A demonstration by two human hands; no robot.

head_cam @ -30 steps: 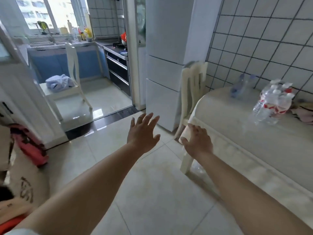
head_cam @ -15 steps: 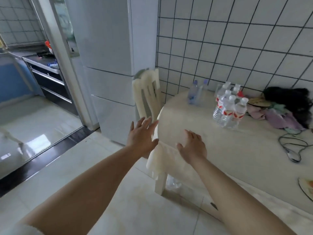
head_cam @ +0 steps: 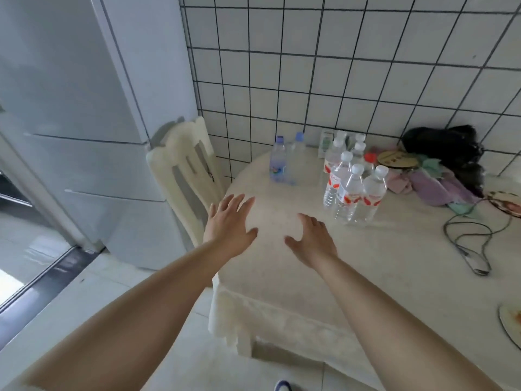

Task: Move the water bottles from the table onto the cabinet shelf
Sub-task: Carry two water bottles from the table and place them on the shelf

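Several clear water bottles [head_cam: 351,190] with white caps and red-and-white labels stand grouped on the round table [head_cam: 394,263] with its cream cloth. Two bottles with blue caps [head_cam: 283,160] stand apart to their left, near the tiled wall. My left hand [head_cam: 229,221] is stretched out with its fingers spread over the table's left edge. My right hand [head_cam: 311,239] hovers over the table with relaxed fingers, a short way in front and left of the grouped bottles. Neither hand holds anything. No cabinet shelf is in view.
A cream chair [head_cam: 186,176] stands between the table and a white fridge [head_cam: 84,122] on the left. Clothes [head_cam: 431,182], a black bag [head_cam: 448,148], a round fan [head_cam: 397,159] and a cable [head_cam: 465,244] lie on the table's right side. A tiled wall rises behind.
The view has swung right from the kitchen doorway to the table, and I have come closer. Both hands now reach over the table top, nearer the bottles.
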